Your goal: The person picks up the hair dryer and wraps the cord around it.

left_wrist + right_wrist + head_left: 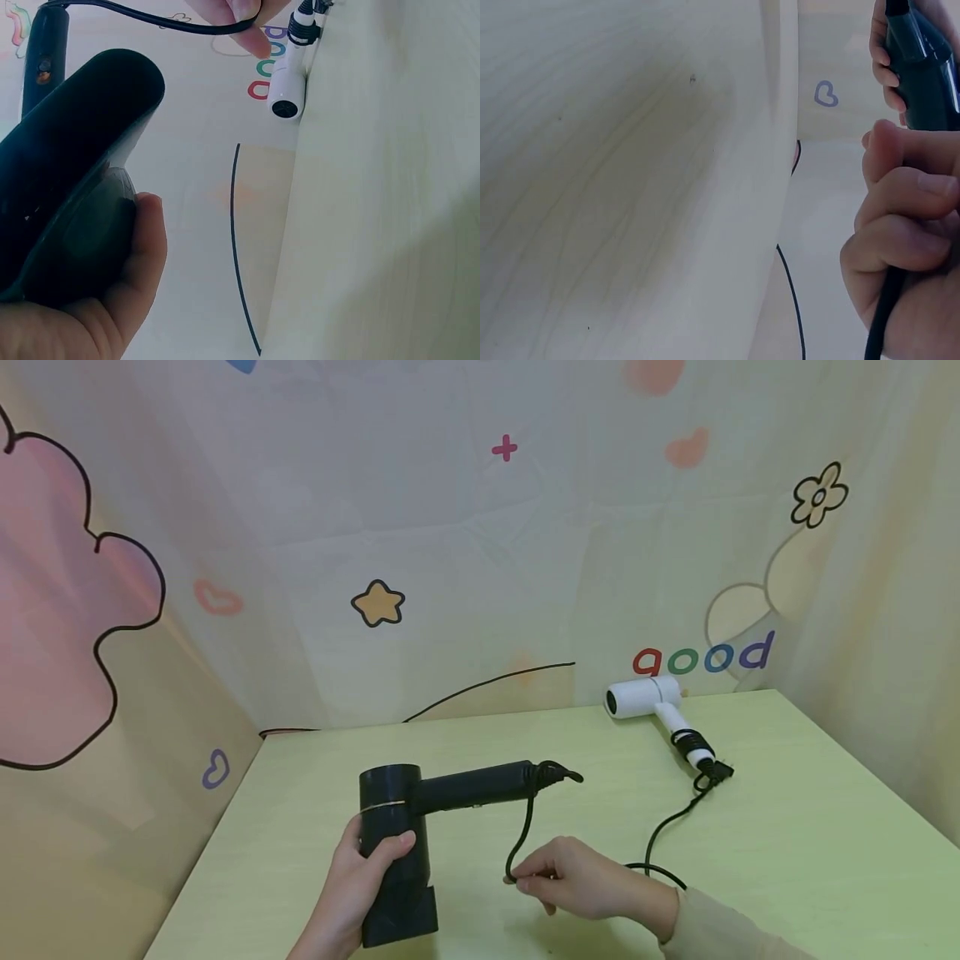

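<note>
A dark hair dryer is held up over the table by my left hand, which grips its barrel with the thumb across the near side. Its handle points to the right. From the handle's end a black cord hangs down to my right hand, whose thumb and fingers pinch it. In the right wrist view the cord runs out below the curled fingers. The dryer's wide nozzle fills the left side of the left wrist view, with the left fingers wrapped beneath.
A white hair dryer lies at the table's back right, its black cord wound on the handle. A plug is beside that handle. More black cord trails toward my right forearm. A printed curtain stands behind the pale green table.
</note>
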Available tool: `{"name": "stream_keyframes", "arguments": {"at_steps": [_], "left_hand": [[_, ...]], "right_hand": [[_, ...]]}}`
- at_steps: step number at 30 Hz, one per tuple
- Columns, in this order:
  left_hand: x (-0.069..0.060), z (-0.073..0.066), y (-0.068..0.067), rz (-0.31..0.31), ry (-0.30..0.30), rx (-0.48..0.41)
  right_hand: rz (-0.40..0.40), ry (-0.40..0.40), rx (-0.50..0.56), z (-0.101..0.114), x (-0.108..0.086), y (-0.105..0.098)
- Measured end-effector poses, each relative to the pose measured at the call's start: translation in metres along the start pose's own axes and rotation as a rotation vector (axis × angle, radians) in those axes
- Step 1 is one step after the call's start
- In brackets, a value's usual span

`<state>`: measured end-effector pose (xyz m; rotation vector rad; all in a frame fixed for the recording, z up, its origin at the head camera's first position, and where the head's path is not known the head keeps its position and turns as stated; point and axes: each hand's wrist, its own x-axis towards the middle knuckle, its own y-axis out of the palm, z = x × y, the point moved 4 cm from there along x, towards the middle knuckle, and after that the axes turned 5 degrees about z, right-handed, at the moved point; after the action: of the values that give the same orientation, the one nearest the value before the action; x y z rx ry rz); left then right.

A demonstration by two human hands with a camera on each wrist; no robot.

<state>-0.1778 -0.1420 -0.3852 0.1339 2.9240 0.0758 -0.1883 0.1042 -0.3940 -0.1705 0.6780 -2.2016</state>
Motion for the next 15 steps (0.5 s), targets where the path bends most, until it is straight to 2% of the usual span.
{"name": "stream_keyframes", "arguments": {"at_steps": [5, 8, 10, 12, 15], "left_hand": [[-0.002, 0.001, 0.002, 0.033, -0.001, -0.009], [-0.003, 0.0, 0.004, 0.063, -0.005, -0.017], [-0.003, 0.0, 0.004, 0.087, -0.006, -0.021], [-0.004, 0.0, 0.005, 0.112, -0.002, -0.013], [-0.004, 0.001, 0.004, 0.16, -0.01, 0.006]], "right_hand": [[0.014, 0.001, 0.004, -0.004, 0.004, -0.003], [0.02, 0.032, 0.024, -0.007, 0.006, -0.006], [0.022, 0.074, 0.04, -0.008, 0.006, -0.008], [0.019, 0.152, 0.042, -0.01, 0.006, -0.011], [0.027, 0.182, 0.061, -0.011, 0.006, -0.015]]}}
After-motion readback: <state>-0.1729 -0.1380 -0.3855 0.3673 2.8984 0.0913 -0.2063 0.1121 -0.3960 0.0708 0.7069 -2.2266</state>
